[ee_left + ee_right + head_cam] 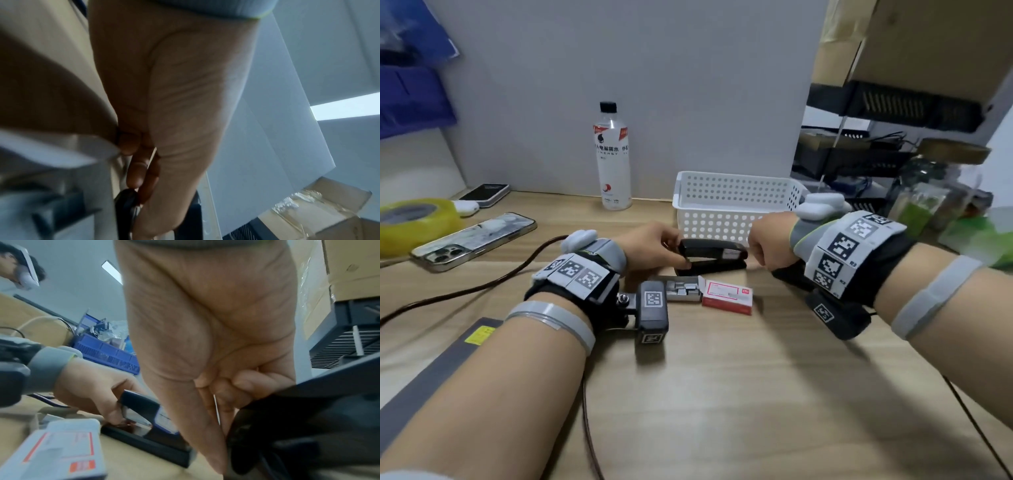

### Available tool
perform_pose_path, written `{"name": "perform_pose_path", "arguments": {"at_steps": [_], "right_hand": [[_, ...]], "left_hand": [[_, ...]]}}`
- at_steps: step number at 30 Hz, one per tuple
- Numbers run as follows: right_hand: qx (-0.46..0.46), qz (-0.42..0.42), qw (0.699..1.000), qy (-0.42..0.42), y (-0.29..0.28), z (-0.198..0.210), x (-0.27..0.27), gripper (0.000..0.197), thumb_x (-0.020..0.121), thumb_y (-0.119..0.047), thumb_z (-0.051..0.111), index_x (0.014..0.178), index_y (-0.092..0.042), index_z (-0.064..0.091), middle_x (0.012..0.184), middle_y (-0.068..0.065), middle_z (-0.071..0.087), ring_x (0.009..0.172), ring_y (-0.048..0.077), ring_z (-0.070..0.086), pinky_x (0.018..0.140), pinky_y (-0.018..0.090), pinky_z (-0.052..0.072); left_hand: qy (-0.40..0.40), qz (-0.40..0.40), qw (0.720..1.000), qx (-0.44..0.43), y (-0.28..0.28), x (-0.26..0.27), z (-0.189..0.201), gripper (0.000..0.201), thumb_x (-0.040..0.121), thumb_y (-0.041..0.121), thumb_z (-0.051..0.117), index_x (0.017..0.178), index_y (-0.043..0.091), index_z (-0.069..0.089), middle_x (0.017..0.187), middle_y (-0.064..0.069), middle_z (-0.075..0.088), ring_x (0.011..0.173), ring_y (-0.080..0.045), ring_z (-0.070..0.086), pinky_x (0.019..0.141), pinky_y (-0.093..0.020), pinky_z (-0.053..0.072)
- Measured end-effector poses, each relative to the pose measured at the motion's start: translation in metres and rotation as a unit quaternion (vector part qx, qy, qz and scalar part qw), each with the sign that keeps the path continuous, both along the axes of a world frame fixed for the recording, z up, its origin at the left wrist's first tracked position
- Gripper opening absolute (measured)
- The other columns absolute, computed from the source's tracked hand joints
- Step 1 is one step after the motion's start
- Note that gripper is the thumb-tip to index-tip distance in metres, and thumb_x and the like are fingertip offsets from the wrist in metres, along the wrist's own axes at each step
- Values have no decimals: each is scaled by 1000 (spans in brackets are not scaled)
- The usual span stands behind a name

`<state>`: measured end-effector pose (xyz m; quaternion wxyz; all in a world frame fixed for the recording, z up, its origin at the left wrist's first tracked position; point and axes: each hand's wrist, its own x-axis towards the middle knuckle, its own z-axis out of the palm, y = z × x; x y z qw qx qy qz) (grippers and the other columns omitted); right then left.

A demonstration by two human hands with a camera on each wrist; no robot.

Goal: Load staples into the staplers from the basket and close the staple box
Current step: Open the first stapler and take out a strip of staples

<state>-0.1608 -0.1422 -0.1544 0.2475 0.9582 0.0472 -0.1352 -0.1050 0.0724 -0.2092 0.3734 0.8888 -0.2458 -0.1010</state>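
Head view: left hand (650, 246) pinches the front end of the black stapler (717, 255) on the desk (722, 394) behind the staple box (727, 296); the clenched, empty right hand (770, 244) should steady its rear so the top opens cleanly.

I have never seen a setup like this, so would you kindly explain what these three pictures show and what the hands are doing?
There is no machine here: a person wears three cameras. The wide picture comes from the head and looks down at both arms. The other two come from small black cameras strapped at the wrists. They look along the palms, hence the huge blurry hands. On the wooden desk lie a black stapler, an open box of staples, a white basket, a bottle, a phone and a roll of yellow tape. The left hand pinches the stapler's front end. The right hand is curled at its rear end; whether it actually grips is hidden.
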Motion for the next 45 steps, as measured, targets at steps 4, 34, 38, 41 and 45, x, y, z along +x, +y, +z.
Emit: {"name": "perform_pose_path", "arguments": {"at_steps": [4,34,38,41,45], "right_hand": [[49,-26,998,-8,-10,9,-5,22,90,-20,62,111,-15,70,119,2,71,84,19,60,75,29,51],[217,-40,974,-58,-24,13,6,19,78,-29,83,93,-28,71,96,-7,74,95,18,68,84,29,53],[201,-35,976,-77,-17,-6,13,29,80,-26,80,107,-24,71,107,-4,71,102,20,65,79,26,47],[277,11,954,-111,-7,-3,4,21,83,-29,75,104,-29,69,104,-9,68,100,18,64,80,25,47],[399,114,906,-79,24,3,-21,11,85,-26,72,95,-29,77,80,-19,68,80,5,64,70,20,47]], "left_hand": [[21,0,1000,-23,1,-5,-3,25,79,16,79,99,4,71,87,-7,67,77,-12,56,72,-20,45],[16,108,991,-71,55,-12,-8,13,78,23,82,84,18,72,85,-6,73,75,-14,62,80,-31,49],[13,118,992,-51,54,-16,-6,18,78,25,82,91,18,70,89,-6,71,80,-16,63,87,-36,50],[-33,118,990,-70,51,-23,2,31,74,22,84,98,15,66,87,-1,62,76,-14,57,84,-36,51],[-57,8,998,-15,36,-34,23,12,78,20,81,88,18,75,85,-2,74,78,-21,67,83,-38,56]]}}
